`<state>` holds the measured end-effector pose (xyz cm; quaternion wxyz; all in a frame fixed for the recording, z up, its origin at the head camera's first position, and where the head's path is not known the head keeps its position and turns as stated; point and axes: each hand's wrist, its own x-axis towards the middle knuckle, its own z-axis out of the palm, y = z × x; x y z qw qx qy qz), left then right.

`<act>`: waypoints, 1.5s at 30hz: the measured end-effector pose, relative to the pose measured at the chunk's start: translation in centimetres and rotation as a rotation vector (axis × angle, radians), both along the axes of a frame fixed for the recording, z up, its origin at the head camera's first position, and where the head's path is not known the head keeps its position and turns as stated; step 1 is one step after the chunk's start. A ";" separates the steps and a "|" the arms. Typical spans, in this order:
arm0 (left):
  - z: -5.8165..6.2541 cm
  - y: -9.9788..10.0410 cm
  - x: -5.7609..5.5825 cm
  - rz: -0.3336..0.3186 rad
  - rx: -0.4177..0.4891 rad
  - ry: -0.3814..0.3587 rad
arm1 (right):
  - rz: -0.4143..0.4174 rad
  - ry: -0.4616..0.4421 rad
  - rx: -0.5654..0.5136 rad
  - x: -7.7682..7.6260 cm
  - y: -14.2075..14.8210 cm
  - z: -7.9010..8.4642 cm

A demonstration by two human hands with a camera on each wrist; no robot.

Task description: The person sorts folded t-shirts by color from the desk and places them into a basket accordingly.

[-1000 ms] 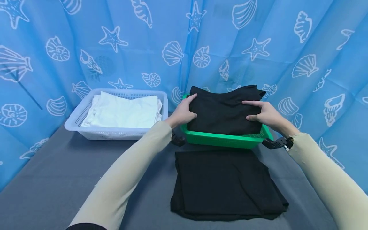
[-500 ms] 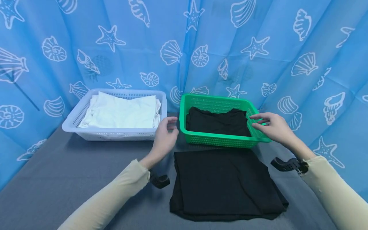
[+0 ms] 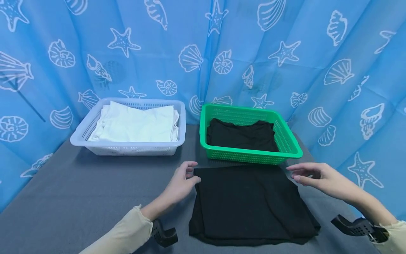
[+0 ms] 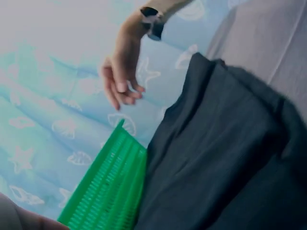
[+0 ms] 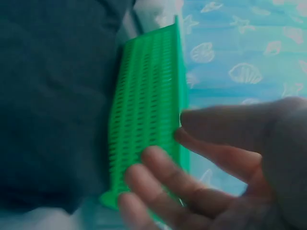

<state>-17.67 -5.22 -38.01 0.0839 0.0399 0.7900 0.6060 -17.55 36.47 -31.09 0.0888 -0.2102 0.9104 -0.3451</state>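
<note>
A folded black garment (image 3: 244, 204) lies on the grey table just in front of a green plastic basket (image 3: 250, 155). My left hand (image 3: 182, 183) hovers at its far left corner, fingers loosely bent and holding nothing. Across from it, my right hand (image 3: 317, 178) is near the far right corner, fingers relaxed and a gap between thumb and fingertips. Inside the green basket lies another folded black garment (image 3: 241, 135). In the right wrist view the right fingers (image 5: 177, 187) overlap the basket's perforated side, beside the dark cloth (image 5: 53, 110).
A white plastic basket (image 3: 133, 144) with folded white cloth (image 3: 136, 121) stands at the back left. Behind both baskets hangs a blue curtain (image 3: 152, 63) printed with shells and starfish. Grey cloth (image 3: 79, 197) covers the table.
Both hands lowered a black garment into the green basket and let go. Then they drew back toward me, to the two far corners of the black garment on the table.
</note>
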 end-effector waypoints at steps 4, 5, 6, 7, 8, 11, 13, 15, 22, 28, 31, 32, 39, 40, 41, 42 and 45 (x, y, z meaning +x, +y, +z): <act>-0.6 -0.1 0.4 -0.042 0.043 -0.130 | 0.044 -0.128 0.020 0.1 1.0 -1.6; -0.6 -0.2 0.4 -0.052 0.068 -0.161 | 0.053 -0.145 0.026 0.1 1.2 -2.1; -0.7 -0.3 0.5 -0.063 0.096 -0.186 | 0.059 -0.161 0.033 0.0 1.3 -2.5; -0.8 -0.3 0.6 -0.073 0.123 -0.210 | 0.068 -0.174 0.034 0.0 1.4 -2.9; -0.9 -0.4 0.7 -0.081 0.149 -0.228 | 0.078 -0.190 0.037 -0.1 1.4 -3.3; -1.3 -0.6 0.9 -0.102 0.214 -0.259 | 0.098 -0.241 0.048 -0.5 1.3 -4.2; -1.5 -0.6 0.9 -0.113 0.234 -0.269 | 0.091 -0.299 0.035 -0.9 1.2 -4.5; -1.6 -0.5 0.9 -0.122 0.243 -0.273 | 0.071 -0.349 0.023 -1.3 1.1 -4.8; -1.2 0.1 1.1 -0.157 0.202 -0.268 | -0.002 -0.454 -0.042 -2.2 1.2 -5.3; -1.1 0.8 1.5 -0.175 0.192 -0.248 | -0.015 -0.584 -0.224 -2.6 1.1 -6.2; -1.3 0.9 1.6 -0.154 0.241 -0.239 | 0.030 -0.627 -0.314 -3.0 1.0 -6.9; -1.4 0.9 1.6 -0.148 0.252 -0.237 | 0.049 -0.634 -0.334 -3.1 1.0 -7.0; -2.0 0.6 0.9 -0.175 0.249 -0.232 | 0.089 -0.618 -0.353 -3.2 0.5 -7.5; -2.1 0.6 0.9 -0.187 0.256 -0.242 | 0.084 -0.622 -0.356 -3.2 0.5 -7.6; -2.3 0.7 1.0 -0.200 0.269 -0.257 | 0.082 -0.625 -0.359 -3.2 0.5 -7.6; -2.4 0.7 1.0 -0.211 0.282 -0.271 | 0.079 -0.633 -0.365 -3.1 0.5 -7.6; -2.9 1.0 1.0 -0.236 0.284 -0.279 | 0.077 -0.648 -0.370 -3.0 0.7 -7.6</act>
